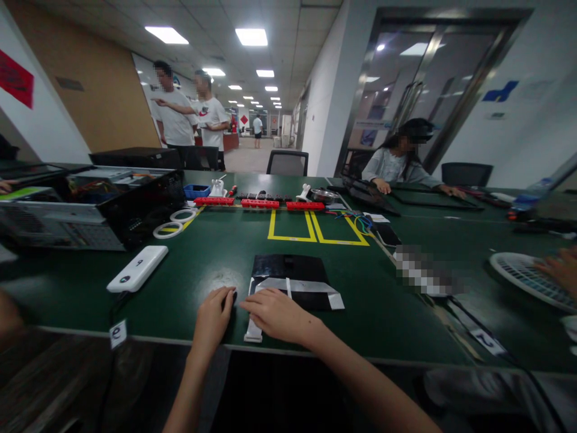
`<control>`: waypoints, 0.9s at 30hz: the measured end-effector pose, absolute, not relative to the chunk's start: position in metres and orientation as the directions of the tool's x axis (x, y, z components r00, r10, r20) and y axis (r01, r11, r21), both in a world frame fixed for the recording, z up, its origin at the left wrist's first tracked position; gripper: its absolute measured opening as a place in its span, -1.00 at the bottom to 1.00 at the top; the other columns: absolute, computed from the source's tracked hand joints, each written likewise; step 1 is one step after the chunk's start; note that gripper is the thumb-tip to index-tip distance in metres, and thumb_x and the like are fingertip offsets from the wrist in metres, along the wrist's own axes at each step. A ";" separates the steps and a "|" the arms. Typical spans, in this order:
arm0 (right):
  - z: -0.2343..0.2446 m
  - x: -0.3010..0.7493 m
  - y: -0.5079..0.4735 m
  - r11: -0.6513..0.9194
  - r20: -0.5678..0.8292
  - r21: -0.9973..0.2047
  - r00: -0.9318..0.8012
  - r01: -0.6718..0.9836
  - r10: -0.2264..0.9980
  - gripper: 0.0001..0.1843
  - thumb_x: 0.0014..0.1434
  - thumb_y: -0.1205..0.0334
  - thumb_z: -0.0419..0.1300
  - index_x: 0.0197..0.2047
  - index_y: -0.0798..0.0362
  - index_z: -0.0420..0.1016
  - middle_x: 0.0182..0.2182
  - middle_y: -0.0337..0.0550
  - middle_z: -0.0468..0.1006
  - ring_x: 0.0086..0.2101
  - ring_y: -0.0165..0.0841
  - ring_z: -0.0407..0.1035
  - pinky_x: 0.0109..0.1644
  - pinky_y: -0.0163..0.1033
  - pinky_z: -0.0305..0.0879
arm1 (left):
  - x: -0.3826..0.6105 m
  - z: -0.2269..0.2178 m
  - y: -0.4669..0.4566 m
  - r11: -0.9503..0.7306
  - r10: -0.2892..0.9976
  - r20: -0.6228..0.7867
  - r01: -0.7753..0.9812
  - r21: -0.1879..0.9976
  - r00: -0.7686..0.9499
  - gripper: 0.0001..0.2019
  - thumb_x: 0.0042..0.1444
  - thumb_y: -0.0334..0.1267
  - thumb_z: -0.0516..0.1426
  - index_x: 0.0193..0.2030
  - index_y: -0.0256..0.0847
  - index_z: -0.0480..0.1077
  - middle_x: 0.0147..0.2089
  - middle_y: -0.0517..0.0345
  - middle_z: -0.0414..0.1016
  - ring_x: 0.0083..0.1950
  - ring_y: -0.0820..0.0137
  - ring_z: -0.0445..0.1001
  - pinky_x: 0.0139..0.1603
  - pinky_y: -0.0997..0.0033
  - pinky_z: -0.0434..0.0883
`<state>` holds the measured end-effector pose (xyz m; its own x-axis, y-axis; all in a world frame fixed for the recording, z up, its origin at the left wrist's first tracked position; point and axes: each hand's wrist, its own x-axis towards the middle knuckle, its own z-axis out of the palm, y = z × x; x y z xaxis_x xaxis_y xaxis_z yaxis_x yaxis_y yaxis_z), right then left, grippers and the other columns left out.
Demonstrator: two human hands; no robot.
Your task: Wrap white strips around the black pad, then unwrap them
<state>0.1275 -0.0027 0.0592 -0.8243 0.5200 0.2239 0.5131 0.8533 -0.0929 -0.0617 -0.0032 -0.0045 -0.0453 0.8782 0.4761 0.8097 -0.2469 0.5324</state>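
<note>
White box [139,269] at left on green table [193,264], left hand [213,313] curled, fingers together, right hand [280,316] loosely bent over a grey flat cable [271,284] on a black sheet [273,264], near centre, whether either pinches anything unclear

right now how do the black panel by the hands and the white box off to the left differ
The black panel is dark and looks broad and thin; the white box is pale, narrower and thicker.
The panel has a grey ribbon strip across it; the box has a black cable at its near end.
The right hand partly covers the panel; no hand covers the box.
Both lie on the green table.
</note>
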 end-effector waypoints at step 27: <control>0.038 0.310 0.061 0.519 -0.092 -0.137 -0.532 0.844 0.842 -0.39 0.19 0.16 -0.06 0.32 -0.09 0.01 0.32 -0.13 -0.06 0.29 -0.07 -0.25 0.17 0.43 -0.33 | -0.063 -0.005 -0.004 -0.237 0.888 0.456 0.797 0.556 -0.054 -0.67 0.21 -0.15 -0.06 -0.18 -0.19 0.49 -0.13 0.02 0.57 -0.05 0.24 0.50 0.03 0.26 0.35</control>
